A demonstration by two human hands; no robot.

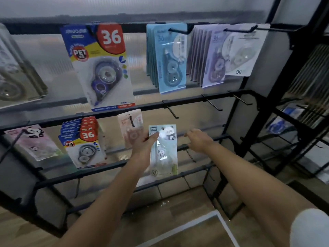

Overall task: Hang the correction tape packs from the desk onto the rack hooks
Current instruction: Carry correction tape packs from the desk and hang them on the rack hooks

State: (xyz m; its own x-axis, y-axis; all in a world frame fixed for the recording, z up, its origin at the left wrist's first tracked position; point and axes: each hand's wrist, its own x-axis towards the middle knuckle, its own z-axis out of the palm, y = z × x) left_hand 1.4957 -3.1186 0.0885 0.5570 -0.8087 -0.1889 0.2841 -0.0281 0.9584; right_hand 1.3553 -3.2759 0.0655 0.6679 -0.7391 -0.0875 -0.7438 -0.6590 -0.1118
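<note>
At the far left I saw a pink panda pack [34, 142] hanging on the lower rail, just beside a stack of blue-and-red packs [83, 143] marked "36" and "PET". Above them a larger blue pack [99, 66] read "36", "PET", "CORRECTION TAPE" and "SMOOTH" along its bottom edge. A pale pink pack [130, 128] hung on the next hook, its lower part hidden by my left hand [145, 145]. That hand pinched the pale green panda pack [164, 150] near its top-left corner, holding it upright in front of the rack [195, 101], apart from any hook. My right hand [198, 140] reached out just beside the pack's right edge, fingers loosely extended and holding nothing, near a bare hook [190, 155]. Higher to the right, 3 bare hooks [211, 103] stuck out of the middle rail with open room around them. The top rail carried light blue packs [169, 57] and lilac packs [213, 56], the front white card marked "36".
</note>
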